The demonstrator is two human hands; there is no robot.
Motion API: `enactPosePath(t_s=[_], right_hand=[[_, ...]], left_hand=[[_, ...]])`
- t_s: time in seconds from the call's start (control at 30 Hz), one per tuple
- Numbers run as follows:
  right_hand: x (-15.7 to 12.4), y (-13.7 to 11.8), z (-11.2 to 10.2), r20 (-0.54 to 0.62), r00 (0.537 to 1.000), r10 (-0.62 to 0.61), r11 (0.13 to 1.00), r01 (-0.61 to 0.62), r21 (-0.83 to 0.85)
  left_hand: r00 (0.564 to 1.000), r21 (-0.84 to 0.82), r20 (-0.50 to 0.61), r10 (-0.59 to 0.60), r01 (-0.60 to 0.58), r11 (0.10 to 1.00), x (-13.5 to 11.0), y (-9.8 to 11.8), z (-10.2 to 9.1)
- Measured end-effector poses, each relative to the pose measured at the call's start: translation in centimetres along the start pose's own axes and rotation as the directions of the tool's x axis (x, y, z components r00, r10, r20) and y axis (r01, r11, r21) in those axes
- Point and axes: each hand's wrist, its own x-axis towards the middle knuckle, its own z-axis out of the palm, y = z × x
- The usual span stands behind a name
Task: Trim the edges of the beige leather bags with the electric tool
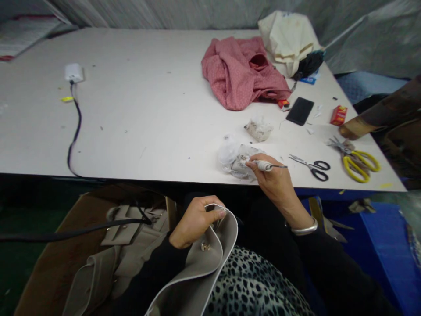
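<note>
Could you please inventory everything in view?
Table: one, white, centre
Adapter: one, white, table left
Cable: one, black, below adapter
Cloth: one, pink, back right
Bag: one, cream, behind cloth
Dark bundle: one, black, beside bag
Phone: one, black, right of cloth
Small box: one, red, beside phone
Smaller scissors: one, black-handled, front right
Larger scissors: one, yellow-handled, beside smaller
Wrapped bundle: one, whitish, table front
Wrapped lump: one, greyish, behind wrapped bundle
Cylinder: one, brown, far right
Carton: one, brown, lower left
Folded pieces: several, beige, inside carton
Bin: one, blue, lower right
Held piece: one, beige, bottom centre
Tool: one, whitish, centre right
Garment: one, spotted, bottom centre
Left hand: one, bare, gripping piece
Right hand: one, bare, gripping tool
</note>
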Motion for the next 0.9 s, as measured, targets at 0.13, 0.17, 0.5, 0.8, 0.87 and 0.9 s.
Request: enactPosePath(t_s=[0.13,0.17,0.5,0.8,0.87,0.9], right_hand=[[-1.4,-1.1,-0.8,-0.140,0.987,0.073,0.989,-0.054,0.137],[-2.0,-1.6,-1.0,-0.168,0.978,0.120,0.975,-0.085,0.205],[-5.9,-5.3,-0.8,0.341,0.919,0.199,0.597,-0.390,0.701],[-6.3,-5.3,-0.6,0.393,0.904,0.168,0.578,-0.413,0.704],[-6.3,-5.5,-0.5,0.399,0.902,0.166,0.588,-0.415,0.695],[-6.3,-5.5,-0.5,0.401,0.901,0.165,0.595,-0.415,0.688]], left_hand=[[1.000,-0.071,0.014,-0.014,0.015,0.997,-0.1,-0.4,-0.1],[1.000,-0.076,0.016,-0.009,0.010,0.997,-0.1,-0.4,-0.1],[0.989,-0.125,0.146,-0.013,0.032,0.992,0.1,-0.6,-0.3],[0.980,-0.234,0.191,-0.051,0.096,0.968,0.1,-0.8,-0.2],[0.980,-0.251,0.188,-0.067,0.114,0.961,0.0,-0.8,-0.1],[0.980,-0.263,0.184,-0.074,0.122,0.957,0.0,-0.8,0.0]])
